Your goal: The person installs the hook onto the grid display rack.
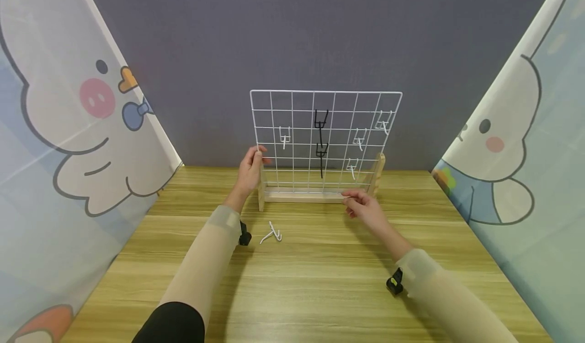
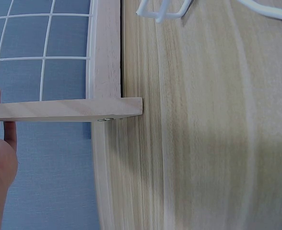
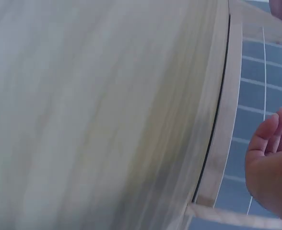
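A white wire grid rack (image 1: 300, 110) stands upright in a wooden base (image 1: 301, 197). My left hand (image 1: 251, 168) grips the rack's left edge at the top of its wooden side post (image 2: 59, 109). Loosely bent, the fingers of my right hand (image 1: 365, 210) are in front of the rack's lower right; I see nothing held in them. Two black hooks (image 1: 321, 152) hang one above the other mid-grid. One white hook (image 1: 285, 137) hangs at the left and several at the right, the lowest white hook (image 1: 352, 167) nearest my right hand. Another white hook (image 1: 272, 234) lies on the table.
The wood-grain table (image 1: 311, 282) reaches back to a dark grey wall (image 1: 219, 43). Cartoon-printed cloth panels (image 1: 59, 145) flank it on both sides. The right wooden side post (image 1: 377, 173) stands behind my right hand.
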The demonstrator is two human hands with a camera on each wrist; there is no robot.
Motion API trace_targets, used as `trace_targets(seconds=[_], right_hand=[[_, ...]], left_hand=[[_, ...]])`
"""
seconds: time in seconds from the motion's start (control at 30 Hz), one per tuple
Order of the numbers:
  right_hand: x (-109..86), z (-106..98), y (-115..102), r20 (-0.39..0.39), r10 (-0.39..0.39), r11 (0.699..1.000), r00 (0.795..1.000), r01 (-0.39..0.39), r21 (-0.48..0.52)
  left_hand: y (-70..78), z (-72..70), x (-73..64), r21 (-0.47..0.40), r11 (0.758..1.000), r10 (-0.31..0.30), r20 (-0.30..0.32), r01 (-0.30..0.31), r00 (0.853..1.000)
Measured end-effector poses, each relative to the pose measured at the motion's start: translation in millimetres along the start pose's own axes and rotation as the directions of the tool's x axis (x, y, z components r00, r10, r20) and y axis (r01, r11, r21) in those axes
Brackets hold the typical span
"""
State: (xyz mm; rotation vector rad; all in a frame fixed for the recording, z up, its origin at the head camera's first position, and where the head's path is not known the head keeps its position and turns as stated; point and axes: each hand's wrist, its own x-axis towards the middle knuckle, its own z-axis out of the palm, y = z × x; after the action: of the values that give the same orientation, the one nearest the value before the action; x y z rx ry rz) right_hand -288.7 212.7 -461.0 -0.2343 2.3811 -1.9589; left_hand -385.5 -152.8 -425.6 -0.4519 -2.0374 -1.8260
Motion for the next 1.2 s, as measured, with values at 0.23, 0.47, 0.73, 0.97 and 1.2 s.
trace_targets(seconds=[0.23, 0.47, 0.73, 0.97, 1.2], right_hand=[[-0.8, 27.9, 1.1, 0.146, 0.016, 0.999, 0.989, -0.01, -0.04], [-0.3, 58.8, -3.4, 0.245, 0.051, 0.996, 0.968, -0.032, -0.082], [1.3, 91.0, -5.2, 0.338, 0.066, 0.998, 0.939, -0.061, -0.027], [2.6, 106.5, -8.1, 0.426, 0.06, 0.998, 0.903, -0.041, -0.053], [6.0, 120.1, -7.3, 0.498, 0.093, 0.993, 0.862, -0.042, -0.113]], left_hand=[[1.2, 0.2, -1.7, 0.02, 1.0, -0.015, 0.007, 0.015, 1.0], [1.0, 1.2, -1.0, 0.016, 1.0, -0.016, 0.006, 0.016, 1.0], [1.1, 1.0, -0.4, 0.007, 1.0, -0.001, 0.0, 0.001, 1.0], [0.9, 1.8, 0.6, 0.023, 1.0, 0.006, -0.004, -0.006, 1.0], [1.2, 0.2, 0.6, 0.019, 1.0, 0.009, -0.01, -0.009, 1.0]])
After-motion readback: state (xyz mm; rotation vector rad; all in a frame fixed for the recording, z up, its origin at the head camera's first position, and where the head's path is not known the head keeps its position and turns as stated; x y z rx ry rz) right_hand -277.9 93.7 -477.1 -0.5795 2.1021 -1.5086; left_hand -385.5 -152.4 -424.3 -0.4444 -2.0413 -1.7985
